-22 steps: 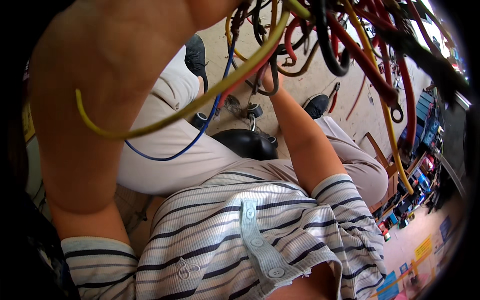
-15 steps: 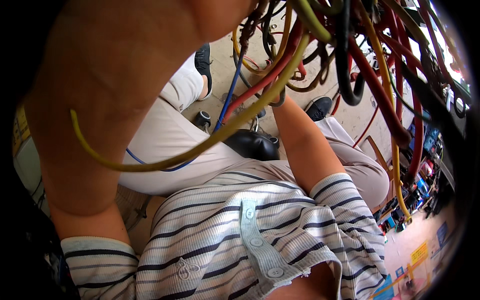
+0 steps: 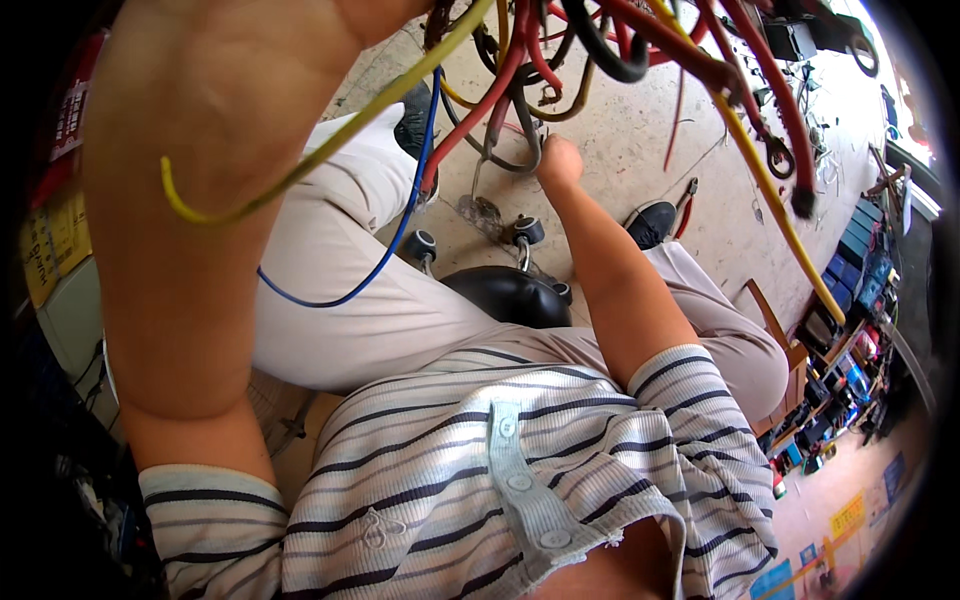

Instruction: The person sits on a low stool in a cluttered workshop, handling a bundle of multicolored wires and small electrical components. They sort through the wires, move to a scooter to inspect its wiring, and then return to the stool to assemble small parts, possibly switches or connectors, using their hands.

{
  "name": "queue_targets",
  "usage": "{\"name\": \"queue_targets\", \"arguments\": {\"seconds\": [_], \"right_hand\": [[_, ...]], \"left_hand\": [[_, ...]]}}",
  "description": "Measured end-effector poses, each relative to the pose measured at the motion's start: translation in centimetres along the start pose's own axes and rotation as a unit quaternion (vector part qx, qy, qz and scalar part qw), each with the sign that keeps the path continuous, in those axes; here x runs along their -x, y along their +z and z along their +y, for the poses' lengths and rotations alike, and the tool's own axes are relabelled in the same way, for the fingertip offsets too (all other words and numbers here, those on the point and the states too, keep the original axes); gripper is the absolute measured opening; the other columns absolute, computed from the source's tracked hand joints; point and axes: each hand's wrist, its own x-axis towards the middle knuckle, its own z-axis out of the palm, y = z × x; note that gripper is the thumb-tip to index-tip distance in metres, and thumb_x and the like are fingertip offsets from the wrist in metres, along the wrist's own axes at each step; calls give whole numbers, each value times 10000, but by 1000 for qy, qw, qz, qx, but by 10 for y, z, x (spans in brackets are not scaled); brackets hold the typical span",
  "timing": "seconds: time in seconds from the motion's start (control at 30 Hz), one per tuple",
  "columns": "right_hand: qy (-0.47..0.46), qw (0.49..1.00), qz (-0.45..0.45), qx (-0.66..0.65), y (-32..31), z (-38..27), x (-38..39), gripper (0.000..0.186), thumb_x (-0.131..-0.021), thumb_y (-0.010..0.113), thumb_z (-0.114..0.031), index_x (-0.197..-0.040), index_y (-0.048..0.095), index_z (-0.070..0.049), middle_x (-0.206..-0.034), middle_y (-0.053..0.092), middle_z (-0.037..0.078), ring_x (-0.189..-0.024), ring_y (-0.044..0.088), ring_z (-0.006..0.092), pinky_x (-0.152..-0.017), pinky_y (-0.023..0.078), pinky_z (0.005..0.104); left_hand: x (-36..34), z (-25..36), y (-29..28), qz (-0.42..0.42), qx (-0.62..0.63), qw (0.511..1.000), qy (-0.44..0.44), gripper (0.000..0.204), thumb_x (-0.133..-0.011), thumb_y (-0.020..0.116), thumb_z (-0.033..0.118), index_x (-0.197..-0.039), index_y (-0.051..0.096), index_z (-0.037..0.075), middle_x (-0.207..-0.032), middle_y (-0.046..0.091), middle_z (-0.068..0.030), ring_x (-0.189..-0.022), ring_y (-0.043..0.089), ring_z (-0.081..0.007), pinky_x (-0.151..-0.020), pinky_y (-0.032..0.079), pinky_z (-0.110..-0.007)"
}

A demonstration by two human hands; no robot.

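Two raised arms reach into a hanging tangle of wires (image 3: pixel 640 40) overhead. The right hand (image 3: pixel 558 160) sits closed like a fist just under a grey loop (image 3: pixel 510 160), though what it grips I cannot tell. The left hand (image 3: pixel 385 12) runs out of the top edge (fingers hidden), so its state is unclear; a yellow wire (image 3: pixel 330 150) slants down across that forearm, long axis from upper right to lower left. Below stands a black stool (image 3: pixel 505 295) on the concrete floor (image 3: pixel 620 130).

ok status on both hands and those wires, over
Left hand up at the top edge, yellow wire trailing from it. Right hand raised into the hanging wire bundle. Grip on either unclear.
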Motion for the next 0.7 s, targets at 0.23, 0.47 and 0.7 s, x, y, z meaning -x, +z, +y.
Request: {"name": "queue_targets", "arguments": {"seconds": [0.23, 0.47, 0.7], "right_hand": [[3, 989, 45, -138, -4, 51, -9, 313, -662, 676, -282, -758, 650, 15, -726, 638, 207, -691, 642, 309, -646, 501, 385], [9, 923, 144, -356, -166, 60, 23, 241, -704, 657, -207, -730, 647, 32, -573, 623, 83, -507, 598, 127, -532, 480, 268], [-86, 886, 200, -409, -325, 12, 132, 217, -732, 645, -159, -759, 622, 55, -584, 607, 65, -529, 560, 86, -518, 453, 240]], "left_hand": [[-29, -11, 29, -15, -9, 999, -51, 192, -826, 617, 202, -903, 598, 27, -724, 658, -76, -548, 634, -175, -531, 564, -299], [-25, -33, 37, -11, -154, 975, -156, 236, -802, 653, 284, -895, 608, 72, -733, 643, -39, -577, 629, -112, -499, 536, -240], [-16, -85, 45, -12, -104, 984, -145, 279, -800, 666, 239, -990, 590, 51, -736, 636, -51, -595, 629, -141, -556, 566, -304]]}}
